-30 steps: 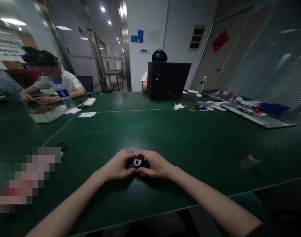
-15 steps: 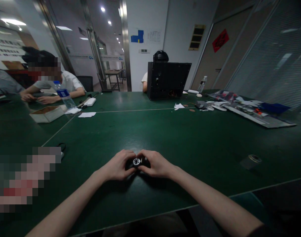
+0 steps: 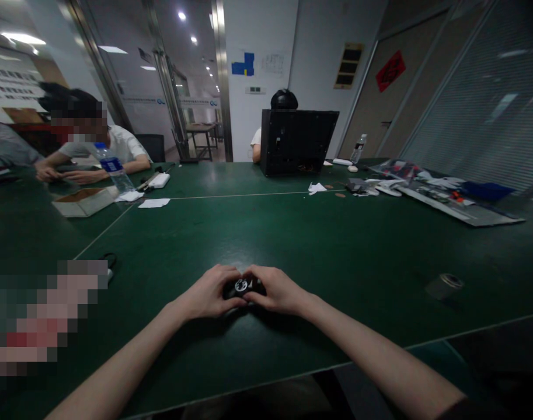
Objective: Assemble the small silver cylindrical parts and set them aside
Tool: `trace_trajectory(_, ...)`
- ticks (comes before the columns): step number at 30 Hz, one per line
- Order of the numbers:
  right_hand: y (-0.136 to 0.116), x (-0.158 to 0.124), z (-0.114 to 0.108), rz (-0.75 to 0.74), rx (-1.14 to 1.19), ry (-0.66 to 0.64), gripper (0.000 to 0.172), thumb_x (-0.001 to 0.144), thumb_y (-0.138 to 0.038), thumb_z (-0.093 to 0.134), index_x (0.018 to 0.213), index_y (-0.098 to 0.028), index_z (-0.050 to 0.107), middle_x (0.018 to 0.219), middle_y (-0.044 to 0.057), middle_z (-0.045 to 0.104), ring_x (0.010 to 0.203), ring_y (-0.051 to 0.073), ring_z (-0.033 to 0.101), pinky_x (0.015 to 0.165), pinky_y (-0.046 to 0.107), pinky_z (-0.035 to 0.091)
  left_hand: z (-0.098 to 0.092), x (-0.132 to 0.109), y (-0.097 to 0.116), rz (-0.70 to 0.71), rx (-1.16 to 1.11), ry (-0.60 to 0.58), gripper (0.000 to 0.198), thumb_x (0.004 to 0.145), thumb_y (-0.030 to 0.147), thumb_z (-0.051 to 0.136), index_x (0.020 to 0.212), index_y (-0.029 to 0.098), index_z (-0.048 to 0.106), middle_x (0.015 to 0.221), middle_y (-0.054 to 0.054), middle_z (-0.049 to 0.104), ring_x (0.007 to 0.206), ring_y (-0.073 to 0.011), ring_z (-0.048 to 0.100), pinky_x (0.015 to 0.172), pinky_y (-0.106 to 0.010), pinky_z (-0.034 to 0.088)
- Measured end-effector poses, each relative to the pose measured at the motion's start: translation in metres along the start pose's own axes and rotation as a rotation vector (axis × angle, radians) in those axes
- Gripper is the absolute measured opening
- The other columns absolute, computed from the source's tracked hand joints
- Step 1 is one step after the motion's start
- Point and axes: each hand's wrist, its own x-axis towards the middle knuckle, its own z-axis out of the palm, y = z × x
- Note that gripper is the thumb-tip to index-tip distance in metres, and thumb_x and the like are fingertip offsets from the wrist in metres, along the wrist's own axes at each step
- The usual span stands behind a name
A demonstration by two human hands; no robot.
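Note:
Between both hands is a small black object with a round silver, spoked part (image 3: 241, 285) facing up; I cannot make out its exact kind. My left hand (image 3: 216, 291) wraps its left side, fingers curled over the far edge and thumb along the near edge. From the other side, my right hand (image 3: 272, 289) grips it the same way, the fingertips of the two hands meeting near the middle. Much of the black body is hidden by the fingers. It is held low over the green table (image 3: 266, 233), and I cannot tell whether it touches the surface.
A short grey cylinder (image 3: 443, 286) stands to the right. At the left are an open box (image 3: 84, 202) and a water bottle (image 3: 112, 169), near a person (image 3: 126, 146) in white. A black case (image 3: 299, 143) stands at the far edge, with a cluttered board (image 3: 463, 204) at the far right.
Almost nothing differs. My right thumb has shifted slightly at the near edge of the black object, and the silver part sits at a slightly different angle.

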Motion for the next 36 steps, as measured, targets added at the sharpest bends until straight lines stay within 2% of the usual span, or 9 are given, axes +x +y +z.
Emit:
trace_trajectory(5,0.0012,0.0003,0.0006,0.008,0.011,-0.009,0.032,0.080,-0.024,0.063,0.109,-0.017,0.053,0.096,0.006,0.065,0.082,0.016,0.060,0.074,0.027,0.044,-0.0014,0.0002,0.0004,0.004,-0.001,0.003,0.044,0.082,0.054,0.057,0.104,0.016,0.060,0.096,-0.007,0.062,0.088,-0.0218,0.056,0.082,-0.033,0.042)
trace_trajectory(16,0.0029,-0.0004,0.0027,-0.008,-0.003,-0.022,0.035,0.078,-0.024,0.064,0.110,-0.017,0.052,0.099,0.006,0.064,0.084,0.017,0.059,0.074,0.027,0.044,-0.0027,0.0009,0.0028,0.018,-0.022,0.036,0.033,0.083,0.046,0.058,0.096,0.016,0.061,0.089,-0.005,0.062,0.081,-0.0197,0.056,0.079,-0.031,0.041)
trace_trajectory(28,0.0048,-0.0004,0.0034,-0.001,-0.021,-0.027,0.032,0.076,-0.019,0.063,0.106,-0.017,0.052,0.097,0.006,0.063,0.081,0.016,0.058,0.070,0.025,0.042,-0.0018,0.0009,0.0031,0.014,-0.043,0.077,0.035,0.076,0.048,0.067,0.089,0.016,0.059,0.086,-0.003,0.060,0.077,-0.0182,0.054,0.072,-0.029,0.041)
trace_trajectory(36,0.0025,-0.0004,0.0026,0.009,-0.044,-0.031,0.030,0.076,-0.020,0.063,0.104,-0.017,0.052,0.096,0.007,0.063,0.080,0.017,0.058,0.069,0.026,0.042,-0.0032,0.0004,0.0040,0.025,-0.070,0.070,0.034,0.074,0.045,0.069,0.092,0.018,0.058,0.089,-0.002,0.060,0.080,-0.0188,0.055,0.073,-0.030,0.041)
